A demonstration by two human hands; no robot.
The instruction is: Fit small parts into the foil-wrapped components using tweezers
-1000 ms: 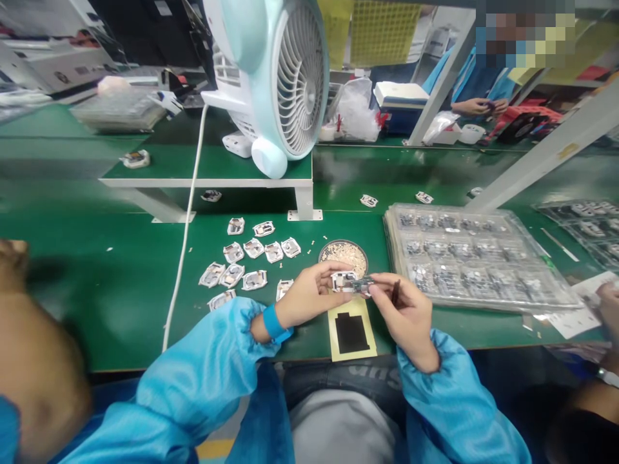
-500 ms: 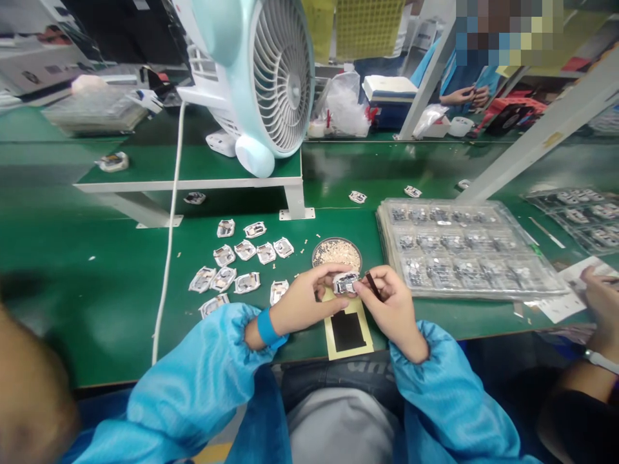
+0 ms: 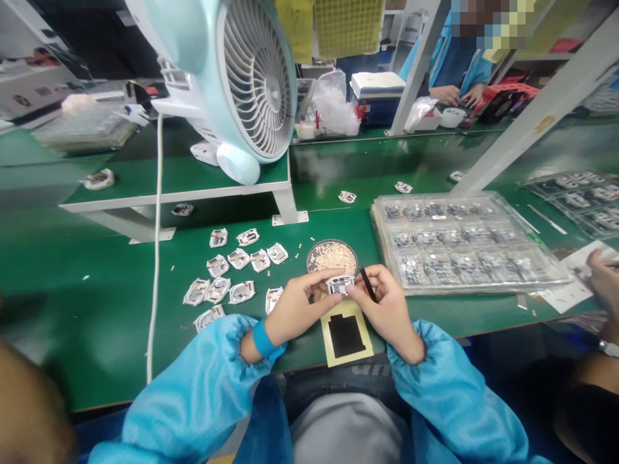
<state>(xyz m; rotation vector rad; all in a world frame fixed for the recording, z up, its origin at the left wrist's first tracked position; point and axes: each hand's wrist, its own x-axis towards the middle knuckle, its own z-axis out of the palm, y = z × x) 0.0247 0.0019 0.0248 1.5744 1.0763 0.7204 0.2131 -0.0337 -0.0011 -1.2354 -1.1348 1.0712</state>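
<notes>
Between my hands is a small white-rimmed electronic part (image 3: 340,284). My left hand (image 3: 300,308) grips its left side between thumb and fingers. My right hand (image 3: 385,308) touches its right side with the thumb and holds dark tweezers (image 3: 368,284), which point up and away from the part. Just behind the part sits a round dish (image 3: 331,256) of small pale pieces. Below my hands a yellow sheet with a black shape (image 3: 346,334) lies at the table's front edge. Several similar white-rimmed parts (image 3: 242,292) lie to the left.
A fan (image 3: 261,84) stands on a raised green shelf (image 3: 193,190), its white cable (image 3: 155,258) running down at left. Stacked clear trays (image 3: 469,245) of parts lie at right. A slanted metal post (image 3: 532,122) rises behind them. Other people's hands show at right and across the table.
The camera view has shifted slightly, so the table and fan appear moved left. My hands still hold the part, and the tweezers now stand a little more upright.
</notes>
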